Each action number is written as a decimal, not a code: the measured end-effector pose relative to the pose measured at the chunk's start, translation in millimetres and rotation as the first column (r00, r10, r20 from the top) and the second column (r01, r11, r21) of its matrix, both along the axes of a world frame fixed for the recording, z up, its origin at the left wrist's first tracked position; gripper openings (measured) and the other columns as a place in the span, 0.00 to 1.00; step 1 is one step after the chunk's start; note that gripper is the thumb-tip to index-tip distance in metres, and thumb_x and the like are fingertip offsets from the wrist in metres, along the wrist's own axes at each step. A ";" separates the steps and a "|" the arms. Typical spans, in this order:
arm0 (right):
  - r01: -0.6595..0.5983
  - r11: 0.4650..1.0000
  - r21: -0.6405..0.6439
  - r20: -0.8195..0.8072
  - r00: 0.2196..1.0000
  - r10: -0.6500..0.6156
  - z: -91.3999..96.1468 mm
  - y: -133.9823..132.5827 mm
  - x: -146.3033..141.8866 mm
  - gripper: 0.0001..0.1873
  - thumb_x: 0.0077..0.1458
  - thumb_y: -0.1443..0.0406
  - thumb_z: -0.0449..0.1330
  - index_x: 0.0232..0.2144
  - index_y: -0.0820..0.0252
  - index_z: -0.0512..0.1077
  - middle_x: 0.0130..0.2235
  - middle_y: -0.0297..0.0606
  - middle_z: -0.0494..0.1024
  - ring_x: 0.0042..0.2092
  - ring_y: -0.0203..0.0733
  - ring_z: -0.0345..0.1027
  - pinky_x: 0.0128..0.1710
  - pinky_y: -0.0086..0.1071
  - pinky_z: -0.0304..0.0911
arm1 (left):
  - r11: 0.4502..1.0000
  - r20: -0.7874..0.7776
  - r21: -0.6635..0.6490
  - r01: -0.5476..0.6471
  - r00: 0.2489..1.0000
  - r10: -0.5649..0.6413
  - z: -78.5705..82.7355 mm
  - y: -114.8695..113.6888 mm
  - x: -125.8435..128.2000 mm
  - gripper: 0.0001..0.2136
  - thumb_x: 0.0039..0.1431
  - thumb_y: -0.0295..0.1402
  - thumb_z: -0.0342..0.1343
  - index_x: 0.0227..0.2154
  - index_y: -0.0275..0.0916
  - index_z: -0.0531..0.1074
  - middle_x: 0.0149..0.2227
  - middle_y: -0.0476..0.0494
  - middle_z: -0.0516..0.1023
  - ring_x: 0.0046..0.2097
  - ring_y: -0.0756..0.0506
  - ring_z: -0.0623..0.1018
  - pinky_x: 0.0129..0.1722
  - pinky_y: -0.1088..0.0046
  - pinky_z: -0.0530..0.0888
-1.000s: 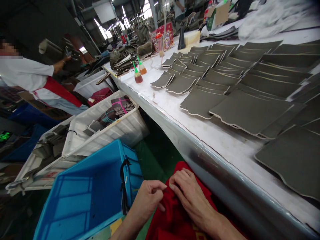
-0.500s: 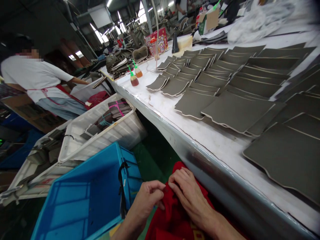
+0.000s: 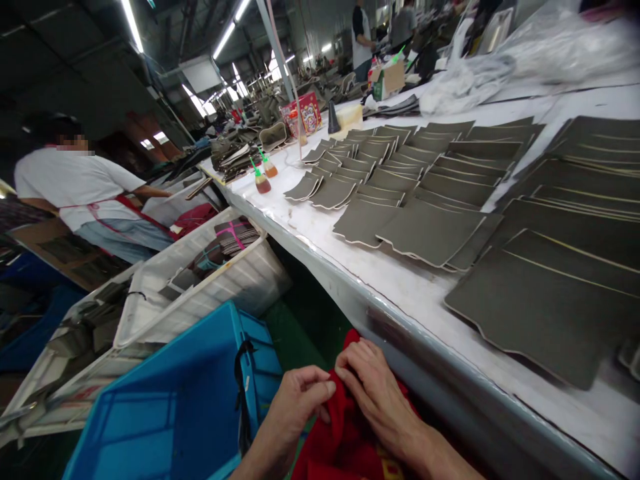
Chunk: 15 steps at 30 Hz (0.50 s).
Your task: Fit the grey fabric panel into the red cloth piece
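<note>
A red cloth with some yellow lettering hangs at the bottom centre, close to the table's front edge. My left hand pinches a fold near its top between thumb and fingers. Right beside it, my right hand has its fingers curled and closed on the same cloth. The fingertips of both hands nearly meet. Whatever lies behind the gathered fold is hidden.
A white-topped table carries rows of dark grey sheets and two green-tipped bottles. Left of my hands stands a blue bin. Beyond it are white bins and a co-worker in a white shirt.
The camera view has tilted up slightly and turned right. My left thumb and fingers have closed together on the red cloth, raising a fold; my right hand keeps its grip.
</note>
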State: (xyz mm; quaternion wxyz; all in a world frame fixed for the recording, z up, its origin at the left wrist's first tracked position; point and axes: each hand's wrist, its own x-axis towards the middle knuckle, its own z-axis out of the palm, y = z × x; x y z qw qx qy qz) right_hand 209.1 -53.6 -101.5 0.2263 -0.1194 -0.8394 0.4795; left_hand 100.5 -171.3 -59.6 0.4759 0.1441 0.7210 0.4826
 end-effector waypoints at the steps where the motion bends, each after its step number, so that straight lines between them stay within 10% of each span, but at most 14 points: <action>1: 0.007 1.000 0.002 -0.008 1.000 -0.007 0.8 -0.5 2.0 0.11 0.68 0.70 0.49 0.32 0.56 0.61 0.33 0.31 0.66 0.38 0.42 0.61 0.47 0.41 0.54 | 1.000 0.000 -0.005 0.001 1.000 -0.001 -0.8 0.0 1.5 0.11 0.45 0.38 0.60 0.24 0.34 0.73 0.20 0.51 0.71 0.22 0.51 0.69 0.25 0.76 0.62; 9: 0.065 0.998 -0.007 -0.050 0.997 -0.066 3.0 -6.5 17.4 0.12 0.70 0.67 0.47 0.31 0.55 0.61 0.34 0.33 0.68 0.38 0.43 0.62 0.46 0.41 0.56 | 0.999 -0.070 0.013 0.044 0.997 -0.043 5.2 1.4 13.0 0.07 0.39 0.31 0.54 0.22 0.35 0.73 0.19 0.51 0.71 0.22 0.52 0.67 0.26 0.76 0.60; 15: 0.154 0.987 0.052 0.028 0.987 -0.155 23.1 -9.8 32.5 0.11 0.68 0.68 0.50 0.32 0.57 0.66 0.35 0.36 0.72 0.40 0.43 0.65 0.47 0.43 0.62 | 0.981 -0.143 -0.022 0.195 0.970 -0.196 15.7 -1.1 18.7 0.20 0.42 0.50 0.64 0.25 0.36 0.74 0.22 0.51 0.72 0.24 0.50 0.69 0.26 0.74 0.65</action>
